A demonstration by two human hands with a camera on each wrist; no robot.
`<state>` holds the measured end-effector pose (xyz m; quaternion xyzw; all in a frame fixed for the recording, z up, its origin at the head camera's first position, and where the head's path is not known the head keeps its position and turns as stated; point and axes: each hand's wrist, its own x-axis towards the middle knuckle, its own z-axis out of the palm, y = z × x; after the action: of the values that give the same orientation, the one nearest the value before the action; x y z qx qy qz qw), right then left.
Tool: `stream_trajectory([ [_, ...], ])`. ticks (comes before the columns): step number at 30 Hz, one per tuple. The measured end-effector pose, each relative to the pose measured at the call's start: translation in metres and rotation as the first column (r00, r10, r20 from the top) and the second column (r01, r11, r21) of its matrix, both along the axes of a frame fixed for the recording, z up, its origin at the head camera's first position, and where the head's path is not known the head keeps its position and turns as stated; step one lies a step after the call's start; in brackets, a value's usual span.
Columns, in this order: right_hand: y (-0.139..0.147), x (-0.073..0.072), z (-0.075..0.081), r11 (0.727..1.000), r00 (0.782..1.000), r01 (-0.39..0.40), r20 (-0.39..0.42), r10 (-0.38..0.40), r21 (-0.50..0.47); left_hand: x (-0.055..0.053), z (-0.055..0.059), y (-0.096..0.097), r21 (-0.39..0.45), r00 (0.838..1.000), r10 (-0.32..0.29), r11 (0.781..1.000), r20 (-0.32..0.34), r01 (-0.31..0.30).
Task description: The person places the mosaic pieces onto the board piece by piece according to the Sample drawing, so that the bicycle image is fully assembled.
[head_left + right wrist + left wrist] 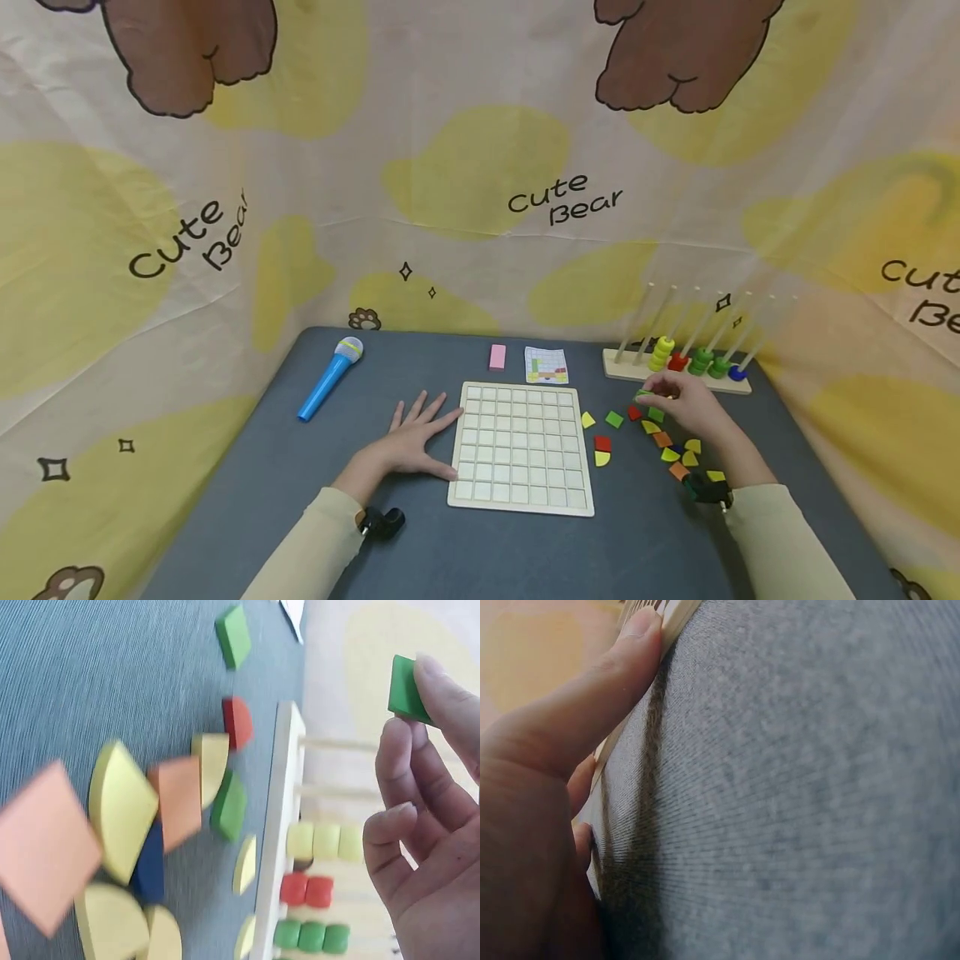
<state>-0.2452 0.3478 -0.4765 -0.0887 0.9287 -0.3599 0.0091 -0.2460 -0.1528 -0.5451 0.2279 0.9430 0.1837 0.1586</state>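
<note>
My left hand (408,446) lies with fingers spread at the left side of a pale wooden grid board (521,509). Its thumb (634,656) touches the board's edge in the left wrist view. Over the loose tiles on the right, my right hand (686,400) pinches a green square tile (405,688) between thumb and fingertips, raised off the table. Below it are scattered tiles: an orange square (46,847), yellow quarter-rounds (121,810), a red piece (238,722) and a green square (234,636). Beside the board's right edge sit a red square (603,443) and a yellow quarter-round (602,458).
A wooden peg stand (618,365) with coloured beads stands at the back right. Behind the board lie a small printed card (547,365) and a pink block (497,357). A blue toy microphone (327,386) lies at the left. A printed curtain (450,167) hangs behind the table.
</note>
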Motion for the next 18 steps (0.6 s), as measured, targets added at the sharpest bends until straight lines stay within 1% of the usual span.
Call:
stream_trajectory([
  [3, -0.012, -0.003, 0.0, 1.0, 1.0, 0.009, 0.004, -0.009, -0.028, 0.0, -0.001, -0.001, 0.001, 1.0, 0.003, 1.0, -0.001, -0.003],
  [8, -0.036, -0.006, -0.002, 0.994, 1.0, 0.016, 0.002, -0.016, -0.104, 0.001, 0.001, 0.001, 0.015, 1.0, 0.007, 1.0, -0.005, -0.007],
  [13, -0.062, -0.01, -0.001, 0.99, 1.0, 0.021, 0.015, -0.02, -0.137, 0.002, 0.001, 0.0, 0.017, 1.0, 0.011, 1.0, -0.005, -0.011],
  [18, -0.089, -0.012, 0.002, 0.987, 1.0, -0.01, 0.001, 0.01, -0.163, 0.002, -0.002, 0.0, 0.023, 1.0, 0.014, 1.0, -0.015, -0.014],
])
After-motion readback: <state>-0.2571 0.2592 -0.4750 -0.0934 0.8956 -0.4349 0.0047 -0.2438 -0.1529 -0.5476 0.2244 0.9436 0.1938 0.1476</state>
